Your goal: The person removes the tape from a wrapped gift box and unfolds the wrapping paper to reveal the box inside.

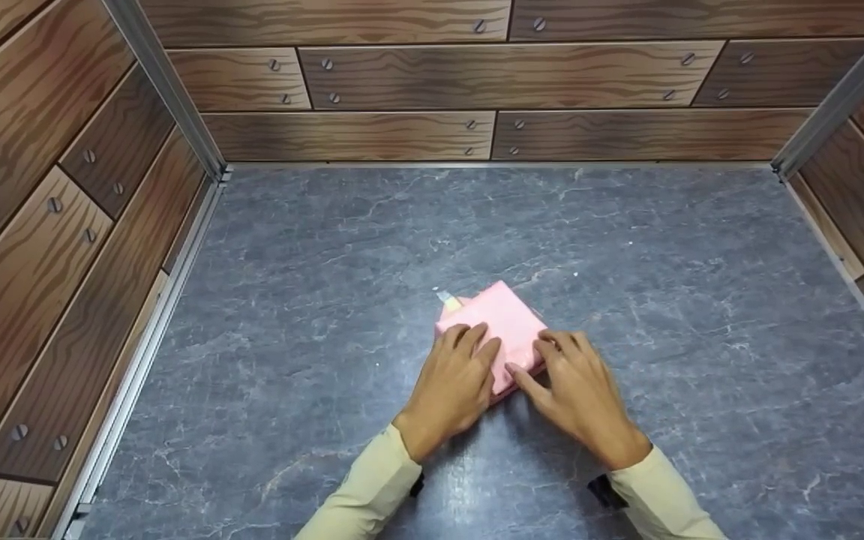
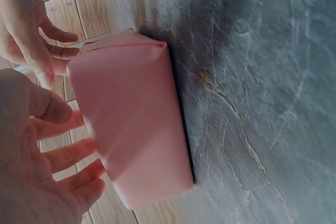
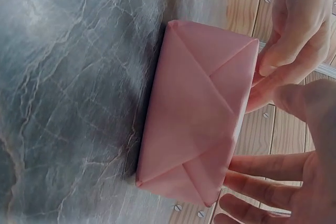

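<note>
The left hand (image 1: 456,379) and right hand (image 1: 580,386), fingers loosely spread and gripping nothing, touch the top of a pink wrapped box (image 1: 503,319) lying on the grey marbled counter (image 1: 289,300).

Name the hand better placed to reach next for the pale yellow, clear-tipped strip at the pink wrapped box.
Probably left: the left hand lies nearer the strip; the right hand is across the box.

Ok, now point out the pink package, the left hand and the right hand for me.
Pink package (image 1: 505,317): head view, on its top face.
Left hand (image 1: 454,375): head view, on the back of the hand.
Right hand (image 1: 580,384): head view, on the back of the hand.
</note>
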`<state>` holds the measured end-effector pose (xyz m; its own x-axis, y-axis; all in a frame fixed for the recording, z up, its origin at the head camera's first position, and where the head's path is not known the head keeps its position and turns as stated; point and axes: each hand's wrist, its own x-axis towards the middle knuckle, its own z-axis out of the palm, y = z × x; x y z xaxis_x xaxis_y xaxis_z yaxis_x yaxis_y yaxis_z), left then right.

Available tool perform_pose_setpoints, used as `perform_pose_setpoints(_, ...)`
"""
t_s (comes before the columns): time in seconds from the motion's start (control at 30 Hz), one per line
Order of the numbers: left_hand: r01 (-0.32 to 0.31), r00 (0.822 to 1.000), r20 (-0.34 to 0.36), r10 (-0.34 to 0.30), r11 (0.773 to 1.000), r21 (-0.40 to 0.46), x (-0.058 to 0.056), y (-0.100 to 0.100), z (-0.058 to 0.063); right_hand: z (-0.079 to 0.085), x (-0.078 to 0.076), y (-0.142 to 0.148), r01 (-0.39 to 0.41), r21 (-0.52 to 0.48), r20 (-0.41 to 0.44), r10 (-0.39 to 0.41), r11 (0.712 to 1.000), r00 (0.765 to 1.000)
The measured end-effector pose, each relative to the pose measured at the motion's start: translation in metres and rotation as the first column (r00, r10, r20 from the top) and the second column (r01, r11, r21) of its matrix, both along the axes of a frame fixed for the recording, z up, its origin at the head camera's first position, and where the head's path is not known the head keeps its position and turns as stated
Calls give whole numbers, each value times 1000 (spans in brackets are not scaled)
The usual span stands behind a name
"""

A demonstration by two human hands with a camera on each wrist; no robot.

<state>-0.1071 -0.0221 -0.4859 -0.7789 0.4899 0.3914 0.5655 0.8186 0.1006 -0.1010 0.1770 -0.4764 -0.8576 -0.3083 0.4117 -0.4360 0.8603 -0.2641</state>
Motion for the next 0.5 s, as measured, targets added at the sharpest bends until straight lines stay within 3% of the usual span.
perform_pose_setpoints(0.5, 38, 997, -76, -32, 997, 70, 0, -1, 0, -2, -3, 6, -29, -44, 53, 31, 999, 998)
